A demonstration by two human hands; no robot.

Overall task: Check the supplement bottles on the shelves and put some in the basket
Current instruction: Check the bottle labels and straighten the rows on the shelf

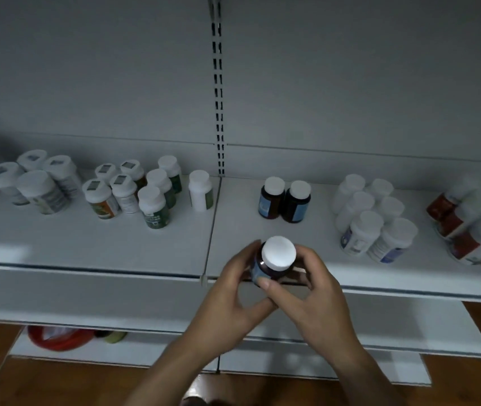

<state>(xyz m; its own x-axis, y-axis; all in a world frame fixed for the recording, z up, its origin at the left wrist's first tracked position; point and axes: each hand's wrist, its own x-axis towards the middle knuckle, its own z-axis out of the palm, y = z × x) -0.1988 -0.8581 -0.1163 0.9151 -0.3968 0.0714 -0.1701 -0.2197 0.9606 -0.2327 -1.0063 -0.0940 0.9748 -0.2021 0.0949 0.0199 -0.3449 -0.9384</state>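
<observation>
Both hands hold one dark brown bottle (274, 259) with a white cap and a blue label, upright, in front of the top shelf's edge (116, 268). My left hand (233, 300) grips its left side, and my right hand (312, 291) curls round its right side with the thumb across the front. Two matching brown bottles (284, 202) stand on the shelf just behind. No basket is in view.
White bottles with green and orange labels (133, 191) cluster on the shelf's left half, plain white ones (371, 221) on the right, red-labelled ones (470, 230) at the far right. A slotted upright (218, 98) divides the back panel. Lower shelves hold a red ring-shaped object (57, 338).
</observation>
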